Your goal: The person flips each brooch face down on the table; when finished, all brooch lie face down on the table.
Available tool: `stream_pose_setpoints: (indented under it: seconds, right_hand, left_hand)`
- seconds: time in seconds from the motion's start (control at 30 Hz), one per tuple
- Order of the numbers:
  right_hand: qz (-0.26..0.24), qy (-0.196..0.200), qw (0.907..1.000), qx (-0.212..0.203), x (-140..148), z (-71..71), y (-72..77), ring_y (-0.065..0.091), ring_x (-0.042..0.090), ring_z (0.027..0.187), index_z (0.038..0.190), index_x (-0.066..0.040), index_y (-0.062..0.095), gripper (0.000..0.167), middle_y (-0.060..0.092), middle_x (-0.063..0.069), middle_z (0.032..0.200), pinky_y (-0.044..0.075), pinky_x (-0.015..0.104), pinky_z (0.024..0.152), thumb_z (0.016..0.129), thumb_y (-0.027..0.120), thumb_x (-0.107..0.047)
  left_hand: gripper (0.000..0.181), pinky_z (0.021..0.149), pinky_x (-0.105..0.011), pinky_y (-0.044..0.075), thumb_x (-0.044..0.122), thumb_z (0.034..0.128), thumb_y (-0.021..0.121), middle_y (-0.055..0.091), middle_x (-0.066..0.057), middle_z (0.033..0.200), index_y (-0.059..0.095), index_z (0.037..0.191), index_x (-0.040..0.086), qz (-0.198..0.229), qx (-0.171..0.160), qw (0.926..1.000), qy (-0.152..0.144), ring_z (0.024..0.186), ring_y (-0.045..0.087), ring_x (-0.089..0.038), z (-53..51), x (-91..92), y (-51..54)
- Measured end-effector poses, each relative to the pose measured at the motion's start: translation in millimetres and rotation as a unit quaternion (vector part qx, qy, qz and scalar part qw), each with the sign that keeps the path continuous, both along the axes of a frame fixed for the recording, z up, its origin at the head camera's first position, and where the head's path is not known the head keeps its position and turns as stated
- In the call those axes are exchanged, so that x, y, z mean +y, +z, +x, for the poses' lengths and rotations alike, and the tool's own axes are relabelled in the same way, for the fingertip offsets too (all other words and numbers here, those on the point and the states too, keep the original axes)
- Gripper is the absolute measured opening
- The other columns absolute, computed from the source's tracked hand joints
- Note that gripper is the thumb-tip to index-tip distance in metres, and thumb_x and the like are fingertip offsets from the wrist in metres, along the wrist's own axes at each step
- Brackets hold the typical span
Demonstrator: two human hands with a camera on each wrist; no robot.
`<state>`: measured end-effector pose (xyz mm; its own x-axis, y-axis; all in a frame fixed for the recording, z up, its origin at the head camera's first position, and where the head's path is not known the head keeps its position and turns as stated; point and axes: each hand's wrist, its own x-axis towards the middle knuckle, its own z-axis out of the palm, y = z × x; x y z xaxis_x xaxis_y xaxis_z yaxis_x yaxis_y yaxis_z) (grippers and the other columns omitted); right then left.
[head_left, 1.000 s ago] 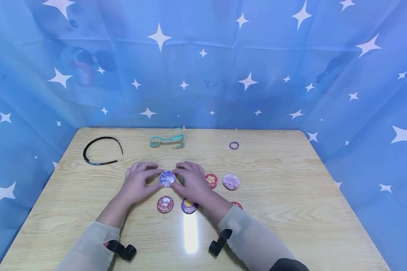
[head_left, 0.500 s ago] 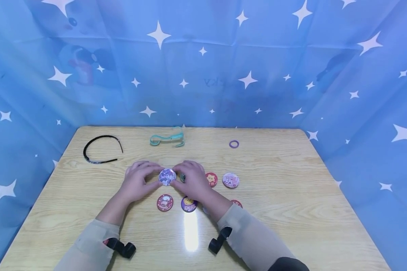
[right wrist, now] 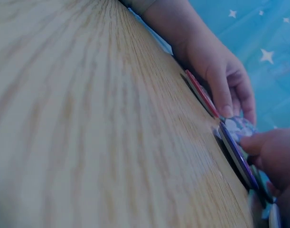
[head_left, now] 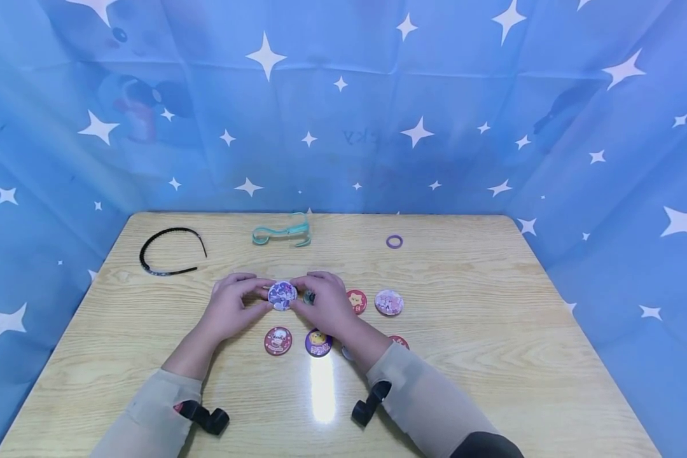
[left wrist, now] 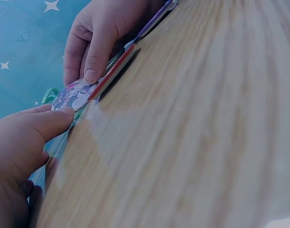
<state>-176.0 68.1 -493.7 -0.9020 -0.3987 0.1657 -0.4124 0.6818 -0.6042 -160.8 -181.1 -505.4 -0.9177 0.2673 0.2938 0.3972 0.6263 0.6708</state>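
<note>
A round badge with a purple and white picture (head_left: 282,296) is pinched from both sides, by the left hand (head_left: 229,310) at its left edge and the right hand (head_left: 324,305) at its right edge. Both wrist views show thumbs on the badge face, the left hand (left wrist: 21,147) and right hand (right wrist: 277,154) close together. In the head view a red badge (head_left: 278,341) and a purple badge with a yellow figure (head_left: 319,342) lie nearer the person. A dark badge (head_left: 308,297) is partly hidden by the right hand.
Right of the right hand lie a red star badge (head_left: 357,301) and a pink badge (head_left: 389,303); another red badge (head_left: 399,341) is partly covered by the forearm. Farther back are a black headband (head_left: 143,254), a teal item (head_left: 283,231) and a purple ring (head_left: 394,242).
The held badge looks slightly more tilted towards the head camera, with its glare gone. Both hands keep their pinch on it. The whole view has shifted slightly.
</note>
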Motion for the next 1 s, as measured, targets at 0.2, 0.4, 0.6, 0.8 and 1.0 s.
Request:
stream_pose_setpoints:
  seconds: [0.2, 0.4, 0.6, 0.8, 1.0]
  right_hand:
    - [-0.024, 0.0, 0.9997, 0.007, -0.2, -0.1, -0.8, 0.057, 0.023, 0.135, 0.129, -0.02, 0.076, 0.037, 0.078, -0.008, 0.111, 0.029, 0.049, 0.123, 0.094, 0.084, -0.028]
    - [-0.064, -0.002, 0.9976, 0.026, -0.4, -0.3, -1.3, 0.065, 0.019, 0.117, 0.122, -0.017, 0.077, 0.027, 0.078, -0.007, 0.102, 0.035, 0.046, 0.118, 0.095, 0.082, -0.019]
    - [-0.071, -0.005, 0.9972, 0.024, -0.4, 0.2, -0.2, 0.066, 0.017, 0.11, 0.119, -0.017, 0.076, 0.024, 0.077, -0.007, 0.1, 0.037, 0.045, 0.117, 0.096, 0.083, -0.019]
    - [-0.071, 0.006, 0.9968, 0.037, 0.7, 0.0, -0.9, 0.066, 0.018, 0.11, 0.12, -0.019, 0.078, 0.023, 0.078, -0.008, 0.1, 0.039, 0.046, 0.115, 0.097, 0.082, -0.02]
    - [-0.058, 0.026, 0.9952, 0.075, 1.1, -2.0, -1.2, 0.069, 0.014, 0.108, 0.11, -0.021, 0.084, 0.014, 0.08, -0.009, 0.106, 0.045, 0.043, 0.109, 0.096, 0.083, -0.02]
  left_hand:
    - [0.04, 0.114, -0.07, 0.025, 0.016, 0.0853, 0.091, 0.08, 0.001, 0.112, 0.08, 0.123, 0.017, 0.013, 0.014, 0.9998, -0.004, 0.128, 0.059, -0.039, -0.5, 0.0, -0.9]
    - [0.031, 0.112, -0.063, 0.033, 0.014, 0.0852, 0.091, 0.079, 0.008, 0.098, 0.082, 0.115, 0.016, 0.033, 0.017, 0.9992, -0.011, 0.12, 0.062, -0.032, -0.1, 0.8, -1.0]
    - [0.027, 0.1, -0.051, 0.045, 0.011, 0.0857, 0.09, 0.079, 0.007, 0.097, 0.083, 0.111, 0.014, 0.047, 0.036, 0.9981, -0.019, 0.112, 0.065, -0.028, -0.5, 0.6, -2.3]
    - [0.022, 0.089, -0.04, 0.048, 0.008, 0.0869, 0.089, 0.079, 0.005, 0.103, 0.084, 0.107, 0.015, 0.057, 0.059, 0.9962, -0.03, 0.1, 0.067, -0.019, -2.2, 0.5, -2.6]
    - [0.019, 0.087, -0.038, 0.048, 0.005, 0.0876, 0.086, 0.079, 0.007, 0.101, 0.084, 0.101, 0.018, 0.055, 0.075, 0.9951, -0.034, 0.095, 0.069, -0.015, -2.6, 0.0, -2.0]
